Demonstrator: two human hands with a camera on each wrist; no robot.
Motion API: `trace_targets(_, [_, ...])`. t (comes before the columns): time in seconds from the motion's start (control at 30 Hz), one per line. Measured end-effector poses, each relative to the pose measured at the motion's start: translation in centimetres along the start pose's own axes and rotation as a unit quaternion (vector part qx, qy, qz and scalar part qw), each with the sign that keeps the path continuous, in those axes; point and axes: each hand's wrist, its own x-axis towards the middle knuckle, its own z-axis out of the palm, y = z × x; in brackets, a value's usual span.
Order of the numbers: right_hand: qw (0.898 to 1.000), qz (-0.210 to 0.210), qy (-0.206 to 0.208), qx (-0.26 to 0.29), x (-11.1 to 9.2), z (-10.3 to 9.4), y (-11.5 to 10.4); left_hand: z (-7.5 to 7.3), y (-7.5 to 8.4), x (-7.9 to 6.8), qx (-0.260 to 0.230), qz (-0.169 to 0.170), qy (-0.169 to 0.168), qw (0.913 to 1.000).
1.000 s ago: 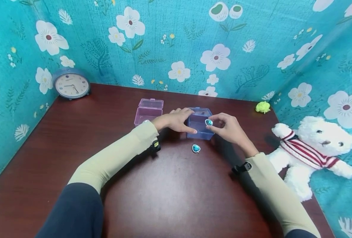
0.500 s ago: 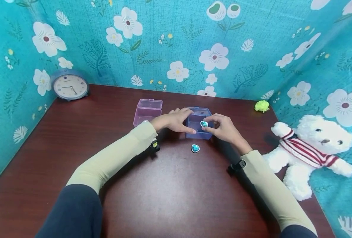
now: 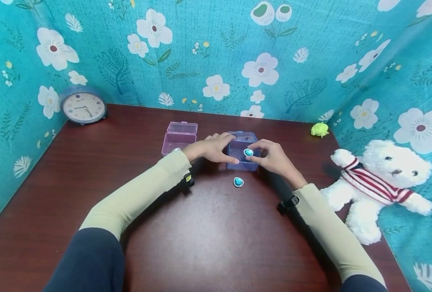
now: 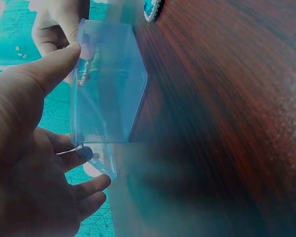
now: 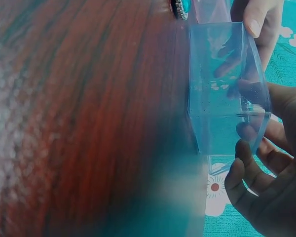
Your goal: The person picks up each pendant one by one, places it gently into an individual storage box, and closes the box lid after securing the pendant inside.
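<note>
My right hand [image 3: 273,157] pinches a blue gem [image 3: 248,152] with a sparkling silver rim between thumb and fingertips, inside the mouth of a clear blue plastic box [image 3: 248,166]. The box stands on the table with its hinged lid raised at the back. At the box's left side, my left hand [image 3: 213,149] holds it, thumb along the front rim and fingers by the lid hinge. In the right wrist view, the gem shows faintly through the box wall. A second blue gem [image 3: 238,182], teardrop-shaped with a beaded rim, lies on the table in front of the box.
Left of the hands stands a pink plastic box [image 3: 179,140], lid raised, with a silvery piece [image 3: 177,149] partly hidden by the left wrist. A clock [image 3: 84,107] is at the back left. A white teddy bear [image 3: 380,182] and a yellow-green lump [image 3: 319,129] are at the right.
My right hand has moved left and slightly down, bringing the pinched gem from the blue box's right edge to its middle. The left hand has kept its place on the box.
</note>
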Motion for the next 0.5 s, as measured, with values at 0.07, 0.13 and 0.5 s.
trace_targets(0.07, [1.000,0.003,-0.003,0.001,-0.07,0.10,0.01,0.08,-0.01,-0.06,0.002,0.000,-0.002,1.0000])
trace_targets(0.13, [1.000,0.001,-0.006,0.002,-0.13,0.17,0.05,0.15,-0.01,-0.11,0.004,0.000,-0.003,1.0000])
trace_targets(0.5, [1.000,-0.013,-0.004,-0.007,0.01,-0.26,-0.23,-0.03,0.04,0.03,0.002,-0.005,0.001,1.0000])
